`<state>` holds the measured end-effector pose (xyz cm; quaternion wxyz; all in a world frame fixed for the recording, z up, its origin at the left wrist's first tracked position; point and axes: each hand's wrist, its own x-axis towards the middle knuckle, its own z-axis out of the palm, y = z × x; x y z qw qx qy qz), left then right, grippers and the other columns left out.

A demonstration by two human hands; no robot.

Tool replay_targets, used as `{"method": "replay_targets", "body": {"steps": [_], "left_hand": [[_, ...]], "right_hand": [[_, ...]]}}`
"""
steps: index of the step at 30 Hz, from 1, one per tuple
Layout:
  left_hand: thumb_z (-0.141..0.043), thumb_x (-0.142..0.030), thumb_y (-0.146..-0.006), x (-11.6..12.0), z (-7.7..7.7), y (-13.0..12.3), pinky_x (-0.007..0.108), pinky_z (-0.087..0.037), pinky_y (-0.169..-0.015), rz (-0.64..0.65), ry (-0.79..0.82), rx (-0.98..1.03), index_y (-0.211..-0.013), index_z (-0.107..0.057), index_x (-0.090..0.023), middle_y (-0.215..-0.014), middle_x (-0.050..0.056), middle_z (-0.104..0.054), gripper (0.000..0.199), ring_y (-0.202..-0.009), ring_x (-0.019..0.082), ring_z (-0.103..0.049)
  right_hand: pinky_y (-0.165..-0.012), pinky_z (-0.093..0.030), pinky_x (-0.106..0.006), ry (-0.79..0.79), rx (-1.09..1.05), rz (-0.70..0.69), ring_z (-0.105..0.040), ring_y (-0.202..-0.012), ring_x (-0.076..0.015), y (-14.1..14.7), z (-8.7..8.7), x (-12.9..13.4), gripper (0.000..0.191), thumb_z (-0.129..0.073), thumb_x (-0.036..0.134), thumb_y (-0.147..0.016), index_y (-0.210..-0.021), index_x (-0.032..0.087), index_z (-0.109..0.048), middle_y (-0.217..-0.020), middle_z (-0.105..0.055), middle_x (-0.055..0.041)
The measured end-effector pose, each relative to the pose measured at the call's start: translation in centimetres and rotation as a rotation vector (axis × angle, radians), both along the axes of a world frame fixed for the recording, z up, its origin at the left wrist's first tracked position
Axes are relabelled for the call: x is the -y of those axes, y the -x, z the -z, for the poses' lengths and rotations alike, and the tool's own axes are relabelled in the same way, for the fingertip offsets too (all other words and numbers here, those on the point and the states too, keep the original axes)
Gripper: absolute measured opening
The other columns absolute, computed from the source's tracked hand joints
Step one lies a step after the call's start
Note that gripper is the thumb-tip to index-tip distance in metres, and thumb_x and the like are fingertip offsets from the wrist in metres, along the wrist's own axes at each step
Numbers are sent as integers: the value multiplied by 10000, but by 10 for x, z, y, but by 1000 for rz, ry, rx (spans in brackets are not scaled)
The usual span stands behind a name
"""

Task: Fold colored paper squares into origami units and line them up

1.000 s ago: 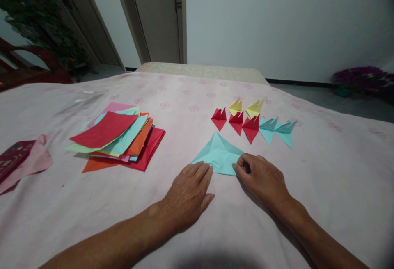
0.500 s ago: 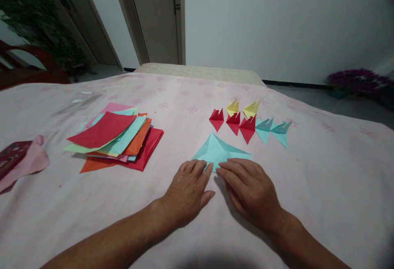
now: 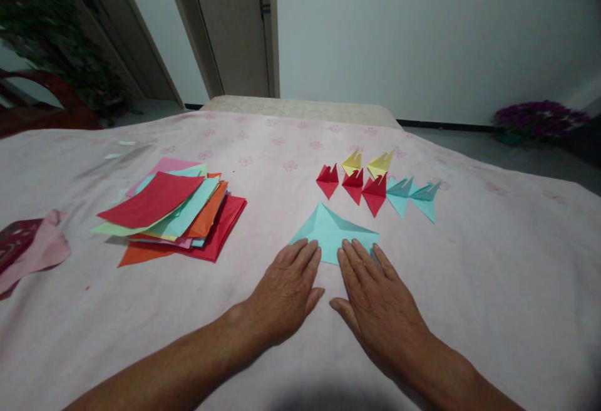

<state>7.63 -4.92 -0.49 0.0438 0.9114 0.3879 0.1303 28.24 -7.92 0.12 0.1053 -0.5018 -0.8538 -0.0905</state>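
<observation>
A light blue folded paper (image 3: 328, 229) lies on the pink flowered cloth with its peak pointing away from me. My left hand (image 3: 287, 292) rests flat over its near left edge, fingers stretched out. Flat on the near right part lies my right hand (image 3: 378, 298), fingers spread a little and thumb apart. Beyond the paper stand small folded paper shapes: several red ones (image 3: 374, 193), two yellow ones (image 3: 380, 163) and two light blue ones (image 3: 425, 198). The near edge of the paper is partly hidden under my fingers.
A loose stack of coloured paper sheets (image 3: 154, 201) lies left of my hands. At the far left is a dark red item (image 3: 17, 242) with a pink cloth (image 3: 44, 251). A wooden chair (image 3: 61, 101) stands behind the table's left side, and purple flowers (image 3: 539, 116) are beyond the right side.
My right hand has flattened out, its fingers now spread on the paper and its thumb moved away from them. My left hand remains nearly in place. The view has shifted slightly.
</observation>
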Motion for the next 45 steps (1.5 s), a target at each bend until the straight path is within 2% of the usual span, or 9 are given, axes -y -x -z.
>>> {"method": "replay_targets", "body": {"steps": [6, 13, 19, 25, 28, 31, 34, 38, 45], "left_hand": [[-493, -323, -963, -3, 2, 1, 443, -332, -1164, 74, 23, -4, -1495, -299, -123, -1573, 165, -314, 601, -1463, 278, -275], [-486, -352, -973, -4, 2, 1, 463, -303, -1181, 76, 37, -14, -1509, -293, -170, -1591, 139, -284, 598, -1474, 279, -244], [-503, -398, -966, -4, 5, 2, 477, -297, -1182, 72, 44, -5, -1520, -275, -228, -1602, 117, -265, 623, -1474, 279, -244], [-485, -394, -974, -4, 5, 2, 478, -291, -1184, 86, 30, 2, -1511, -302, -214, -1601, 124, -260, 595, -1477, 278, -235], [-486, -406, -971, -4, 4, 2, 484, -282, -1187, 92, 34, -17, -1508, -311, -203, -1598, 123, -264, 600, -1474, 285, -238], [-497, -410, -965, -5, 4, 2, 479, -261, -1198, 93, 35, -18, -1511, -305, -200, -1594, 114, -278, 615, -1475, 280, -238], [-494, -419, -965, -5, 6, 2, 469, -251, -1203, 96, 35, -6, -1520, -280, -190, -1591, 115, -287, 637, -1480, 267, -221], [-483, -414, -971, -6, 6, 4, 463, -247, -1204, 111, 47, -21, -1530, -256, -201, -1599, 107, -262, 640, -1481, 255, -218], [-428, -370, -1002, -8, 2, 28, 459, -297, -1185, 122, 95, 39, -1491, -348, -220, -1563, 83, -361, 518, -1452, 230, -310]], "right_hand": [[-968, -471, -501, 103, -222, 132, -560, -1182, -315, -19, -14, -8, 480, -509, 283, -924, -1380, 136, -484, -1332, -592, -167], [-781, -494, -372, 338, -554, 405, -614, -868, -219, -23, -20, -23, 497, -548, 314, -881, -1367, 219, -504, -995, -678, -46], [-772, -466, -344, 364, -592, 422, -598, -864, -206, -21, -12, -27, 423, -533, 320, -893, -1309, 249, -561, -913, -656, -19], [-726, -471, -355, 196, -398, 330, -591, -818, -230, -30, -10, -23, 376, -521, 238, -905, -1272, 198, -595, -845, -656, -56], [-789, -474, -415, -4, -274, 241, -592, -898, -268, -26, -16, -19, 360, -509, 171, -896, -1239, 174, -618, -951, -688, -96], [-990, -429, -472, -119, -234, 44, -533, -1185, -293, -14, -19, -14, 429, -452, 134, -918, -1335, 154, -546, -1244, -645, -120], [-1162, -287, -506, -15, -151, -110, -321, -1425, -287, -4, -13, -11, 560, -471, 202, -934, -1477, 108, -367, -1506, -439, -131], [-1193, -252, -508, 156, -86, -114, -206, -1482, -274, -10, 3, -8, 690, -501, 329, -948, -1541, 110, -224, -1591, -261, -150], [-1173, -273, -513, 255, -12, -18, -312, -1442, -283, -44, -11, -10, 575, -466, 363, -965, -1488, 139, -377, -1558, -343, -135]]}}
